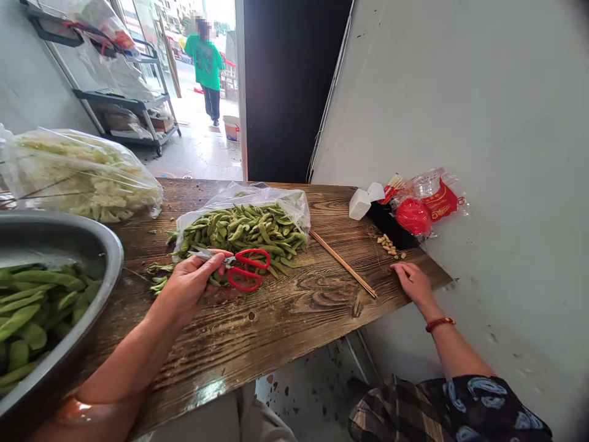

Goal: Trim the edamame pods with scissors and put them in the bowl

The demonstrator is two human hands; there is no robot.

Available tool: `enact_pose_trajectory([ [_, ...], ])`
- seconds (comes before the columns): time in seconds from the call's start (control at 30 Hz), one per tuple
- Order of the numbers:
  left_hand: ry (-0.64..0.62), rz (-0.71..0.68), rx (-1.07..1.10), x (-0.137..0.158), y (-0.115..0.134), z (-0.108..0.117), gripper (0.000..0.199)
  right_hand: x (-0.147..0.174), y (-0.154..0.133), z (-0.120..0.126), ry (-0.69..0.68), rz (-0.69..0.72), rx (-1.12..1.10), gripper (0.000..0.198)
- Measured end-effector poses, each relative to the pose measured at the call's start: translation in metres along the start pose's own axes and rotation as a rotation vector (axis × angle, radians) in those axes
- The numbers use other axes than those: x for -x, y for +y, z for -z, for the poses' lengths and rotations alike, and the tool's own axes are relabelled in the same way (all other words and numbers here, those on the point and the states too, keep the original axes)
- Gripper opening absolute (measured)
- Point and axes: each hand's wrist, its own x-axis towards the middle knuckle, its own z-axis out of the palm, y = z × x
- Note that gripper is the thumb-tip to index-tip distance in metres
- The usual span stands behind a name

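My left hand (196, 282) is closed around the blade end of a pair of scissors (246, 276), their red handles pointing right. Beneath and behind it, green soybean pods (243, 227) lie heaped on an opened clear plastic bag (297, 202), with some spilled onto the wooden table (294, 319). My right hand (413, 285) rests at the table's right edge, fingers loosely extended and apparently holding nothing. Just beyond its fingertips are several peanuts (389, 245). Between the hands lies a bundle of thin wooden skewers (343, 264).
A large metal basin (113, 245) with more pods (32, 307) stands at left. Behind it sits bagged cauliflower (92, 178). A white box (359, 204), a black bag (391, 224) and red packaging (414, 216) line the right wall. A person (209, 64) in green stands outside, past a cart (119, 98).
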Motion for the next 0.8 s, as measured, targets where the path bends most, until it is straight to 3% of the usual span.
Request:
enact_pose_trajectory([
  [0.23, -0.033, -0.029, -0.037, 0.001, -0.001, 0.003, 0.043, -0.028, 0.012, -0.019, 0.063, -0.048, 0.033, 0.036],
  [0.4, -0.016, -0.032, -0.008, 0.006, 0.001, 0.002, 0.042, -0.030, -0.019, -0.009, 0.206, -0.085, 0.012, 0.047],
  [0.5, -0.029, -0.031, 0.019, 0.008, 0.001, 0.002, 0.041, -0.035, -0.077, 0.004, 0.232, -0.027, -0.109, 0.044],
  [0.6, -0.049, -0.031, 0.033, 0.008, -0.001, 0.003, 0.041, -0.039, -0.162, 0.011, 0.174, 0.171, -0.279, 0.037],
  [0.7, -0.057, -0.027, 0.028, 0.009, -0.004, 0.004, 0.040, -0.033, -0.251, -0.002, 0.029, 0.454, -0.422, 0.027],
  [0.8, -0.056, -0.024, 0.044, 0.009, -0.005, 0.005, 0.039, -0.023, -0.320, -0.027, -0.086, 0.658, -0.508, 0.030],
])
